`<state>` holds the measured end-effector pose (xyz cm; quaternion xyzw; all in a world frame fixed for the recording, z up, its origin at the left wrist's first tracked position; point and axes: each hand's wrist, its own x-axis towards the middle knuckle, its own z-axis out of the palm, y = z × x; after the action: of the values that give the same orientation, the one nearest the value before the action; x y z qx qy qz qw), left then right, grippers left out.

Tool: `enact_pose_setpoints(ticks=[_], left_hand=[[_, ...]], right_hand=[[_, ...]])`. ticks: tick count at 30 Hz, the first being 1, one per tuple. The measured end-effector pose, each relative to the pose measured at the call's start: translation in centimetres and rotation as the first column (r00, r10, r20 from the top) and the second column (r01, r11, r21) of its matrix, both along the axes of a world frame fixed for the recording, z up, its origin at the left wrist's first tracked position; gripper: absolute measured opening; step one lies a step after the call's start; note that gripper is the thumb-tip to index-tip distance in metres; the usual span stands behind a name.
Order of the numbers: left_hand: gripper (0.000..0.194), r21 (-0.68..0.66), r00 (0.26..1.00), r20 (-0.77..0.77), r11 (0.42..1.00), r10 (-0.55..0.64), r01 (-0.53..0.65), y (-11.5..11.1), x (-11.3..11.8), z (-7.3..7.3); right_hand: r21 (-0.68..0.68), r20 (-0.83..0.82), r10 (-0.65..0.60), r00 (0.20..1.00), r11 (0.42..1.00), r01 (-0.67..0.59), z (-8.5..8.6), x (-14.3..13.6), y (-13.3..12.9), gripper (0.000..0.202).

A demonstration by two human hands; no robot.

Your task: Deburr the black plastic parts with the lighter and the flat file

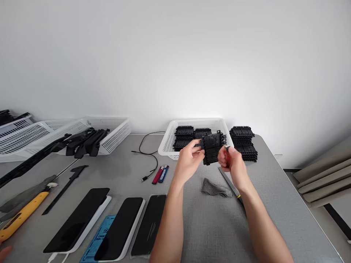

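Observation:
My left hand (189,157) grips the left side of a black ribbed plastic part (213,148), held up in front of a white basket (167,140). My right hand (232,160) is closed around a small red and black object (228,157), close to the part's right edge; most of that object is hidden by the fingers. Similar black parts (184,137) lie inside the basket, and more are stacked (245,146) on the table to its right. A grey cloth (215,188) lies below the hands, beside a long thin blade-like tool (229,182).
On the grey table (214,233) are two lighters (160,175), a black cable (148,154), phones (120,226), a black caliper (65,188) and a yellow-handled tool (24,215). Baskets with long black parts (85,142) stand at left. Fingertips show at the lower left edge.

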<state>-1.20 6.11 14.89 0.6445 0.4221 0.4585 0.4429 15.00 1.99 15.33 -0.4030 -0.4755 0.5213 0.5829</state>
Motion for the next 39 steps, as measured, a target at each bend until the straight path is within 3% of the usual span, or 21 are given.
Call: enact_pose_setpoints(ticks=[2,6,21,39], left_hand=[[0.038,0.012,1.0,-0.004,1.0,-0.015,0.015,-0.2,0.1,0.2],[0.037,0.029,0.998,-0.04,0.998,-0.048,0.049,-0.5,0.3,0.6],[0.037,0.05,0.992,-0.112,0.996,-0.063,0.069,-1.5,0.8,1.3],[0.035,0.065,0.995,-0.098,0.998,-0.007,0.013,-1.5,0.6,1.3]], right_hand=[[-0.108,-0.087,0.153,0.984,0.981,-0.162,-0.4,-0.9,0.5,0.035],[-0.208,-0.18,0.228,0.957,0.942,-0.263,-1.0,-1.6,1.4,0.033],[-0.301,-0.227,0.194,0.954,0.918,-0.259,-0.1,-0.7,1.4,0.031],[-0.264,-0.417,0.077,0.906,0.943,-0.201,0.3,-0.4,1.6,0.031]])
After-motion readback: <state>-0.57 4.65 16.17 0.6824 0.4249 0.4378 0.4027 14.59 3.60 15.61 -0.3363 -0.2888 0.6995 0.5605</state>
